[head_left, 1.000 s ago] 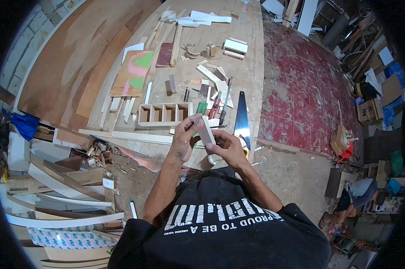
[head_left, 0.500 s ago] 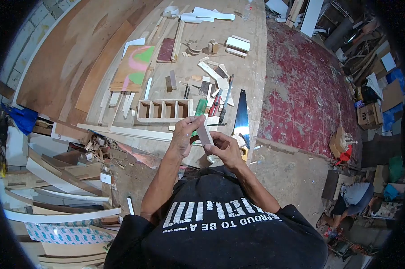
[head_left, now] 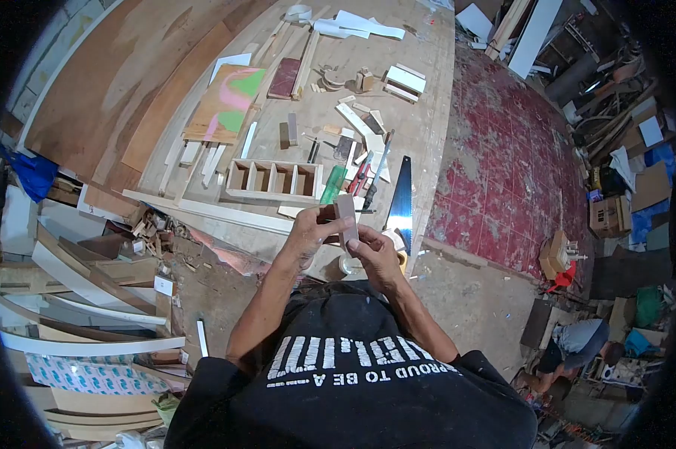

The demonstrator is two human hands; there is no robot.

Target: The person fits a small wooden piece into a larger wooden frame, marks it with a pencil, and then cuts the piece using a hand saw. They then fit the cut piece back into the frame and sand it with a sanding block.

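Between my two hands, over the near edge of the wooden table, is a small flat greyish-brown block, held nearly upright. My left hand grips its left side with the fingers. The fingertips of my right hand pinch its lower right side. Just beyond the hands lie a green piece, red-handled tools and scattered wood offcuts. A wooden box with four compartments sits to the left. To the right is a saw, its blade lying flat.
A painted board and a dark red block lie farther back. Near the right rear edge sits a small white-topped wooden piece. Curved boards are stacked at lower left. Another person is low at the right.
The block is more upright, and my left fingers now lie lower across it. My right hand has shifted slightly left on the block. The whole view has shifted a little.
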